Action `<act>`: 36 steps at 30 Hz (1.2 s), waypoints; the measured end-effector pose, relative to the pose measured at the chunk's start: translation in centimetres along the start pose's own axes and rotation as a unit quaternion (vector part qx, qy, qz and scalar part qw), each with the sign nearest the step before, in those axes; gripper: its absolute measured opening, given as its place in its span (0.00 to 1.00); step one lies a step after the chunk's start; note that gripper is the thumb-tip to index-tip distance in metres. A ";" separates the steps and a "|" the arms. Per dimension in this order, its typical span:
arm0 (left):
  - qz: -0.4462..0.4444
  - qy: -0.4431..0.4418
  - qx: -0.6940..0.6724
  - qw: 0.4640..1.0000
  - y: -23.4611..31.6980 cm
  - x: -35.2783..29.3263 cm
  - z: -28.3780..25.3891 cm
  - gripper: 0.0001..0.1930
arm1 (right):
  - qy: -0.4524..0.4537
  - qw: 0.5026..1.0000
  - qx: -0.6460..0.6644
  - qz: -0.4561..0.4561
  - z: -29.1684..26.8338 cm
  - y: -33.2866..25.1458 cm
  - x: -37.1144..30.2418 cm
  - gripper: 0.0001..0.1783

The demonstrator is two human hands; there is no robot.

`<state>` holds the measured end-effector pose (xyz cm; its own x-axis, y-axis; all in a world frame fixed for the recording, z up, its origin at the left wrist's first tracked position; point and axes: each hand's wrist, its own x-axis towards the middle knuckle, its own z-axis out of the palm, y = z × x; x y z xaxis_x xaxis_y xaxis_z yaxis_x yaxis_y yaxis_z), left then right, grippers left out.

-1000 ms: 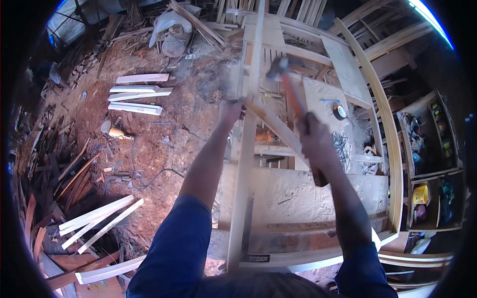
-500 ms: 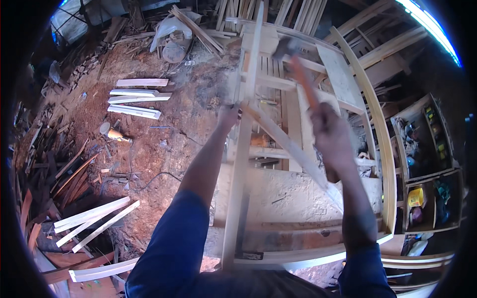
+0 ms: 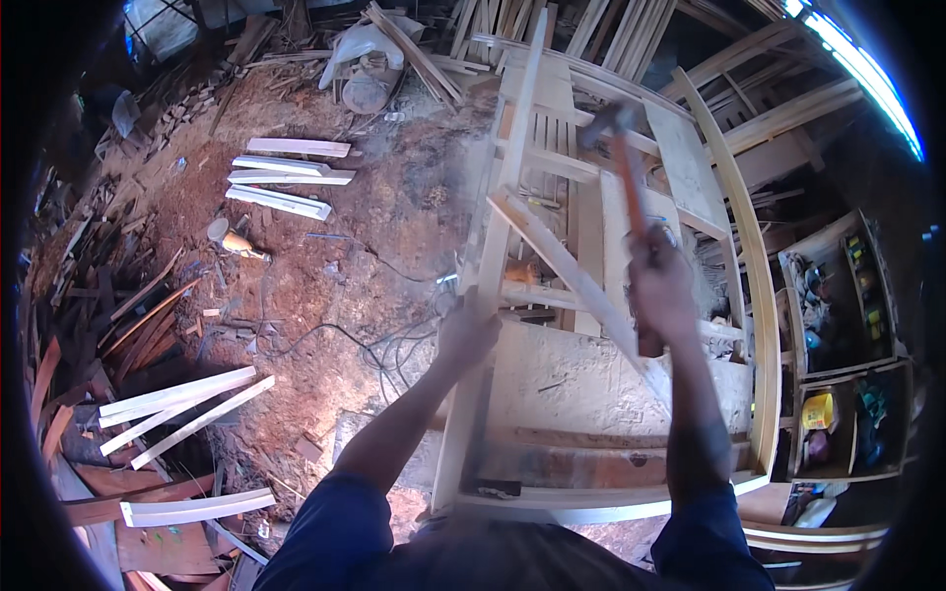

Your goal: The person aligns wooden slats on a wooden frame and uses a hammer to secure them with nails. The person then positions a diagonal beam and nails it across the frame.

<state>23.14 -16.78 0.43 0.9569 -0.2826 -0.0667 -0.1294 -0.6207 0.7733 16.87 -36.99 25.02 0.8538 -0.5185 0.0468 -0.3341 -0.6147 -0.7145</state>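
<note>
My right hand (image 3: 662,291) is wrapped round the handle of a hammer (image 3: 631,182), raised over the bench with its dark head up and away from me. My left hand (image 3: 467,335) grips the long pale rail (image 3: 458,424) on the left side of a wooden frame; part of its fingers is hidden. A narrow wooden strip (image 3: 567,264) slants across the frame, from near the left rail down to beneath my right forearm. Below it lies a pale, dusty board (image 3: 552,384).
Cut wood pieces (image 3: 281,202) lie on the dirt floor at left, near a yellow power tool (image 3: 236,241). A black cord (image 3: 325,330) loops beside the bench. Scrap wood (image 3: 148,345) heaps at far left. An open compartment box (image 3: 852,414) stands at right.
My left hand has come down along the rail toward me, leaving the strip's upper end uncovered. The hammer remains raised in my right hand, shifted slightly. The view has moved a little.
</note>
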 end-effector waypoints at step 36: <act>0.289 -0.288 0.092 0.908 4.1 -26.3 1.7 0.12 | 0.044 0.997 -0.052 -0.039 -6.0 25.0 -5.7 0.18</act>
<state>-2.97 -13.11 4.29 0.4270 -0.9032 -0.0433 -0.6593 -0.3437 0.6687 1.26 -53.00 11.11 0.8414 -0.5151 0.1636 -0.3124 -0.7106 -0.6304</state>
